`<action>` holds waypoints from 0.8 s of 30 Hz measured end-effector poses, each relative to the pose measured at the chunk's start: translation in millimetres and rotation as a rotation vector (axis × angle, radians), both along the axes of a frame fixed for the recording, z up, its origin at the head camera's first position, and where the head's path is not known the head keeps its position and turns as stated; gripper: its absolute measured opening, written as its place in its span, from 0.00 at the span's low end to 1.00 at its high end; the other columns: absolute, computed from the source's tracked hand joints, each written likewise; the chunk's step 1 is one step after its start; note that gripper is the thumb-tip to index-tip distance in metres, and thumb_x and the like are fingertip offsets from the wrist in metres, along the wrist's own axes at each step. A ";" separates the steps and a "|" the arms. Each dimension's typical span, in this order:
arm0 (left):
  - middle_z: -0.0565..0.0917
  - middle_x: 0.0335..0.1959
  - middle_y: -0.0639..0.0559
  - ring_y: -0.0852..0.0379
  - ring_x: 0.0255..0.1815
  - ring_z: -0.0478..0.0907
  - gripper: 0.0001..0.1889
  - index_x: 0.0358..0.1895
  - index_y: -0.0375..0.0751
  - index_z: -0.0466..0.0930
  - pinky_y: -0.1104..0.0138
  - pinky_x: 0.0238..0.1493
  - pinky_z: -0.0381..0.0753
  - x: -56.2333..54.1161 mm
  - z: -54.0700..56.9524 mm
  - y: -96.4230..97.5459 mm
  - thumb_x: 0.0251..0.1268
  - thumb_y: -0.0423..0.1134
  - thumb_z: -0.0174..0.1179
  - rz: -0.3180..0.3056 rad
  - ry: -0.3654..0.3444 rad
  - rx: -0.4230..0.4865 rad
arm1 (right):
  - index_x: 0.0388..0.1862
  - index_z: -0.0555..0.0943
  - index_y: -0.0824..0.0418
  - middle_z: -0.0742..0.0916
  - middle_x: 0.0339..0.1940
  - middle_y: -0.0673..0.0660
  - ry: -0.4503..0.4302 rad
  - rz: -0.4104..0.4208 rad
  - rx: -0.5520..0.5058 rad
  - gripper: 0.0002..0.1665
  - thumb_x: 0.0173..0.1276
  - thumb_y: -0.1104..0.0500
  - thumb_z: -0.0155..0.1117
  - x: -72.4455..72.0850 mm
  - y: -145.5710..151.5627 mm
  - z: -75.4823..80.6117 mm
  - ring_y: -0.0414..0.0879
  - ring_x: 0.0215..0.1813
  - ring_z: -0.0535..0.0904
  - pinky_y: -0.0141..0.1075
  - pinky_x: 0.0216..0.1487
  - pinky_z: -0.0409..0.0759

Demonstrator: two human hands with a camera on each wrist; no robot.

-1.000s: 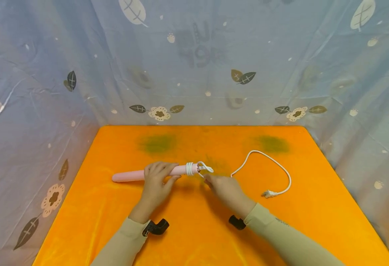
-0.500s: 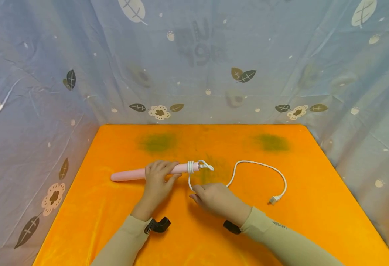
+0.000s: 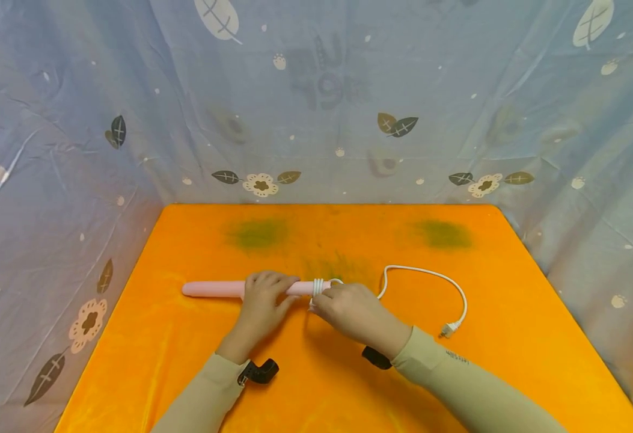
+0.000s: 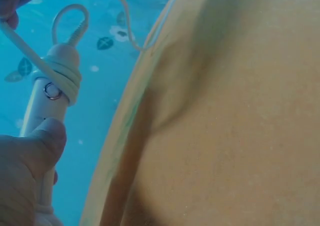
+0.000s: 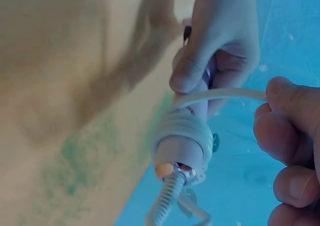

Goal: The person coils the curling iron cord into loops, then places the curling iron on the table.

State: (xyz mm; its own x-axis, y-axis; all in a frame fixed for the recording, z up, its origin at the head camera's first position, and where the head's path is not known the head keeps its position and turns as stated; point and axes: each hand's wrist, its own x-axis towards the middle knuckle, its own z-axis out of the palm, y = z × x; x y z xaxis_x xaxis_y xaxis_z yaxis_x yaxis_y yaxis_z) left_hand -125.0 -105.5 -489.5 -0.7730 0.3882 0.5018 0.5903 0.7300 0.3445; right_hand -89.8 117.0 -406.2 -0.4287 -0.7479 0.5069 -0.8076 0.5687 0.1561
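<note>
Head view: a pink wand (image 3: 213,289), the landmark here, lies crosswise with its plain rounded tip to the left, over or on an orange counter (image 3: 305,397); whether it touches the surface is hard to tell. The left hand (image 3: 262,304) has its grip wrapped round the wand's middle, thumb along the near side. A white cord (image 3: 424,269) circles the wand's right-hand end in several snug coils (image 3: 318,287), with a round button (image 4: 52,90) at their edge. At that same end, the right hand (image 3: 356,313) has its grip closed in a pinch on the cord, thumb against forefinger, a taut stretch running from the coils to the fingertips. A ribbed sleeve (image 5: 167,198) leaves the wand's metal-ringed end and bends into a loop. The rest of the cord curves away to the wand's right and ends in a plug (image 3: 448,329). Green smudges (image 3: 259,233) mark the counter beyond the wand, and farther behind it hangs a leaf-and-flower-printed curtain (image 3: 316,78).
</note>
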 end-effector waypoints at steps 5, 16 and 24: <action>0.83 0.46 0.53 0.49 0.51 0.74 0.19 0.54 0.51 0.84 0.51 0.54 0.61 1.8 -0.9 -0.1 0.59 0.45 0.69 -0.019 -0.010 -0.026 | 0.24 0.79 0.55 0.75 0.16 0.48 -0.010 -0.001 -0.007 0.12 0.59 0.53 0.74 -3.9 3.8 6.6 0.39 0.17 0.68 0.29 0.18 0.69; 0.82 0.42 0.57 0.52 0.48 0.74 0.19 0.52 0.52 0.85 0.53 0.55 0.61 8.7 -5.7 -1.2 0.58 0.51 0.69 -0.078 -0.011 -0.041 | 0.26 0.80 0.55 0.76 0.18 0.46 -0.081 0.012 0.000 0.11 0.57 0.53 0.75 -17.9 13.0 14.6 0.37 0.20 0.71 0.26 0.22 0.72; 0.82 0.41 0.56 0.52 0.47 0.74 0.18 0.50 0.51 0.85 0.53 0.55 0.62 10.9 -7.1 -2.3 0.58 0.52 0.68 -0.097 0.022 -0.020 | 0.33 0.84 0.55 0.82 0.27 0.46 -0.145 -0.036 -0.020 0.08 0.61 0.53 0.72 -31.1 20.3 9.7 0.37 0.28 0.78 0.28 0.30 0.78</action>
